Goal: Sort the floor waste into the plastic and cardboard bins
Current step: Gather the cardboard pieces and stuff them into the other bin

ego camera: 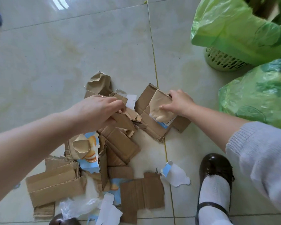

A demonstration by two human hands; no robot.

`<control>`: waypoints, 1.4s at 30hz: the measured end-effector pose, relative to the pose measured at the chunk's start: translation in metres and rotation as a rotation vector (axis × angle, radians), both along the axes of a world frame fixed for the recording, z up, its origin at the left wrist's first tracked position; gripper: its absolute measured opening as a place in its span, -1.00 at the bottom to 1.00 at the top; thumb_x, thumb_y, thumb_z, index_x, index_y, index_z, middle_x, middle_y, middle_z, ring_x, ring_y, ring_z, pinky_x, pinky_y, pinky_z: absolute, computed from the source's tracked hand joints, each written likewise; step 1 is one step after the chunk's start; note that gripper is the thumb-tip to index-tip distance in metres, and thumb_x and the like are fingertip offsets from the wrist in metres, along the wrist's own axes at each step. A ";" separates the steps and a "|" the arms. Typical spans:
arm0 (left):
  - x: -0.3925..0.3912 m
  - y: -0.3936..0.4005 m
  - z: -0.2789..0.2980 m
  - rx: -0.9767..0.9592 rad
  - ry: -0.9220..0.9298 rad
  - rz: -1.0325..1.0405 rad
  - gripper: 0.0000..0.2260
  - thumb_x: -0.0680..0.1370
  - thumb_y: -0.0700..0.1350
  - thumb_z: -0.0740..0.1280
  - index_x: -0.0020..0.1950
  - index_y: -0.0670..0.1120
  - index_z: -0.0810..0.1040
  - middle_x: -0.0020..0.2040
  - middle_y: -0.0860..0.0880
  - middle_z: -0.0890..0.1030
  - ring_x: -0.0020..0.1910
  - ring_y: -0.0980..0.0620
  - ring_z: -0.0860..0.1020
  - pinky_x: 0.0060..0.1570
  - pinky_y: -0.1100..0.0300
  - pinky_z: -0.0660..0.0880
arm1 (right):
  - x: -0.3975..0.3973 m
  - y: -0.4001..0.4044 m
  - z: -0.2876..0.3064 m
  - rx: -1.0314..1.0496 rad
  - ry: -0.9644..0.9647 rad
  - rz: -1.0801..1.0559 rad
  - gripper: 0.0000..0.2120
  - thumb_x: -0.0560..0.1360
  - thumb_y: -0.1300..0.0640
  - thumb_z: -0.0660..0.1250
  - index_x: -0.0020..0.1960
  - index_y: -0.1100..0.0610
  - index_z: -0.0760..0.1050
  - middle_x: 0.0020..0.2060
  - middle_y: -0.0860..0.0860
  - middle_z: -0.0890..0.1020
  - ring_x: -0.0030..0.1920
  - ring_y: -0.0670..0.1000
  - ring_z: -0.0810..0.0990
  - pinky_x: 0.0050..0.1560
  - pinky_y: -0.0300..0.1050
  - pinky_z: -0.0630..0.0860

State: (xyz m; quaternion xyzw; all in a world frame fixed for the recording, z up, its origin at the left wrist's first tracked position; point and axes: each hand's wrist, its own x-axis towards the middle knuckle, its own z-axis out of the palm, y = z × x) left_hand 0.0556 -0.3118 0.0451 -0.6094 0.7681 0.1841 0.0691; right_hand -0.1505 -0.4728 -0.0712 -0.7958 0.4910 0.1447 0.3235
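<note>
- Two hands work a floor pile of torn cardboard.
- The left hand grasps a ragged cardboard strip.
- The right hand grips a folded brown piece on a flattened box.
- Green-lined bins stand at two o'clock (well apart).

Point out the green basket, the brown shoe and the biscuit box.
green basket [224, 61], head view, on its perforated wall.
brown shoe [213, 164], head view, on its toe.
biscuit box [91, 157], head view, on its printed panel.

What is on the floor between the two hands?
In the head view, a small white paper scrap and torn brown cardboard pieces lie between the left hand and the right hand.
</note>
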 end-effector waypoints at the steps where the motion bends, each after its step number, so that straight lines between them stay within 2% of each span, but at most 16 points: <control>1: 0.000 -0.002 0.000 0.002 0.015 0.047 -0.71 0.45 -0.05 0.40 0.15 -0.04 0.51 0.00 -0.03 0.55 -0.09 -0.14 0.56 -0.14 0.09 0.46 | 0.000 0.001 0.003 0.038 -0.074 -0.038 -0.50 0.34 -0.14 0.44 0.13 0.13 0.43 0.10 0.10 0.53 0.13 0.14 0.49 0.03 -0.05 0.43; 4: -0.001 -0.009 0.006 -0.002 0.108 0.210 -0.71 0.44 -0.06 0.42 0.14 -0.04 0.58 0.02 -0.03 0.53 -0.07 -0.11 0.55 -0.18 0.11 0.47 | -0.004 0.009 0.020 0.165 -0.290 -0.197 -0.56 0.34 0.01 0.49 0.12 0.10 0.40 -0.02 -0.02 0.49 0.00 0.04 0.49 -0.09 -0.14 0.36; 7: -0.006 -0.017 0.019 -0.087 0.296 0.394 -0.70 0.38 -0.10 0.46 0.07 -0.17 0.61 -0.04 -0.11 0.54 -0.10 -0.14 0.53 -0.10 0.06 0.49 | -0.013 0.016 0.050 0.339 -0.476 -0.439 -0.69 0.35 0.09 0.49 0.06 0.09 0.52 -0.07 -0.02 0.60 -0.09 0.01 0.59 -0.09 -0.11 0.53; 10: -0.016 -0.021 0.035 -0.257 0.381 0.733 -0.78 0.41 -0.14 0.43 0.04 -0.07 0.58 -0.12 0.03 0.55 -0.14 0.00 0.49 -0.21 0.40 0.38 | -0.027 0.013 0.090 0.479 -0.683 -0.644 -0.93 0.39 0.17 0.44 -0.17 0.10 0.55 -0.22 0.08 0.65 -0.29 0.04 0.64 -0.27 -0.05 0.61; 11: -0.022 -0.022 0.039 -0.308 0.403 0.821 -0.78 0.42 -0.15 0.42 0.05 0.01 0.57 -0.14 0.09 0.55 -0.15 0.03 0.49 -0.24 0.42 0.36 | -0.032 0.010 0.104 0.486 -0.759 -0.698 -0.94 0.40 0.20 0.42 -0.18 0.10 0.55 -0.22 0.10 0.65 -0.31 0.04 0.65 -0.29 -0.03 0.62; 14: -0.047 -0.033 0.054 -0.439 0.673 0.955 -0.84 0.47 -0.14 0.37 -0.09 0.14 0.55 -0.20 0.17 0.62 -0.20 0.15 0.57 -0.27 0.20 0.44 | -0.046 0.002 0.142 0.395 -0.950 -0.818 -0.94 0.44 0.19 0.37 -0.09 0.09 0.54 -0.14 0.09 0.67 -0.14 0.09 0.67 -0.10 0.02 0.62; 16: -0.069 -0.053 0.069 -0.493 0.901 0.986 -0.84 0.50 -0.15 0.34 -0.14 0.14 0.55 -0.30 0.21 0.63 -0.30 0.27 0.57 -0.36 0.26 0.45 | -0.052 -0.003 0.167 0.322 -1.042 -0.870 -0.88 0.43 0.12 0.35 -0.03 0.05 0.53 -0.10 0.06 0.67 -0.03 0.12 0.65 0.02 0.07 0.59; 21: -0.140 -0.128 0.120 -0.556 1.312 0.891 -0.89 0.41 -0.08 0.30 -0.23 0.09 0.60 -0.28 0.08 0.62 -0.29 0.17 0.56 -0.29 0.21 0.51 | -0.076 -0.024 0.219 0.038 -1.161 -0.828 -0.74 0.37 -0.02 0.28 0.06 -0.14 0.49 -0.13 -0.14 0.66 -0.14 -0.13 0.63 -0.18 -0.24 0.56; 24: -0.175 -0.180 0.147 -0.536 1.428 0.824 -0.86 0.47 -0.13 0.29 -0.12 0.06 0.62 -0.16 0.03 0.67 -0.15 0.07 0.60 -0.13 0.07 0.59 | -0.098 -0.056 0.251 -0.042 -1.200 -0.858 -0.69 0.30 -0.04 0.23 0.03 -0.15 0.49 -0.17 -0.14 0.66 -0.13 -0.08 0.63 -0.13 -0.09 0.53; 26: -0.192 -0.214 0.160 -0.488 1.437 0.783 -0.82 0.53 -0.18 0.23 -0.03 0.03 0.60 -0.04 -0.07 0.66 0.00 -0.10 0.60 0.09 -0.14 0.51 | -0.113 -0.083 0.268 -0.038 -1.257 -0.897 -0.69 0.30 0.01 0.22 0.03 -0.10 0.51 -0.13 -0.08 0.67 -0.06 0.00 0.62 -0.05 0.01 0.55; 30: -0.219 -0.270 0.170 -0.355 1.367 0.670 -0.74 0.46 -0.17 0.19 -0.05 0.13 0.60 0.00 -0.15 0.64 0.01 -0.21 0.57 0.11 -0.27 0.47 | -0.135 -0.135 0.286 0.167 -1.378 -0.978 -0.75 0.50 0.19 0.23 0.17 0.09 0.49 0.03 0.16 0.63 0.04 0.18 0.60 0.08 0.15 0.54; 32: -0.226 -0.294 0.162 -0.278 1.308 0.611 -0.71 0.53 -0.18 0.22 0.03 0.21 0.56 0.01 -0.05 0.66 0.02 -0.12 0.61 0.09 -0.15 0.53 | -0.137 -0.154 0.282 0.225 -1.311 -0.953 -0.78 0.54 0.17 0.23 0.18 0.08 0.49 0.03 0.15 0.63 0.01 0.15 0.61 0.01 0.10 0.56; 34: -0.230 -0.315 0.150 -0.182 1.274 0.561 -0.68 0.55 -0.14 0.25 0.14 0.28 0.49 0.04 0.09 0.64 -0.06 0.10 0.63 -0.04 0.12 0.57 | -0.134 -0.169 0.271 0.251 -1.220 -0.911 -0.80 0.54 0.08 0.25 0.15 0.01 0.50 0.04 0.10 0.64 0.03 0.13 0.61 0.03 0.12 0.56; 37: -0.232 -0.334 0.128 -0.101 1.177 0.529 -0.66 0.58 -0.07 0.22 0.35 0.15 0.39 0.13 0.12 0.58 -0.01 0.25 0.57 -0.06 0.33 0.47 | -0.130 -0.186 0.251 0.177 -1.074 -0.890 -0.74 0.50 -0.05 0.28 0.17 -0.06 0.47 0.09 0.03 0.61 0.13 0.11 0.55 0.17 0.18 0.49; 41: -0.226 -0.335 0.102 -0.036 1.131 0.611 -0.78 0.58 -0.04 0.21 0.14 0.26 0.47 -0.03 0.16 0.61 -0.21 0.39 0.57 -0.25 0.42 0.51 | -0.127 -0.195 0.220 0.206 -1.010 -0.886 -0.71 0.52 -0.04 0.25 0.22 -0.03 0.43 0.11 0.05 0.61 0.15 0.11 0.55 0.23 0.17 0.45; 42: -0.225 -0.333 0.096 -0.023 1.114 0.636 -0.77 0.58 -0.05 0.22 0.18 0.24 0.47 -0.12 0.16 0.61 -0.11 0.36 0.26 -0.38 0.35 0.51 | -0.127 -0.196 0.213 0.198 -0.981 -0.886 -0.72 0.53 -0.03 0.25 0.22 -0.03 0.44 0.10 0.04 0.61 0.13 0.10 0.56 0.23 0.16 0.45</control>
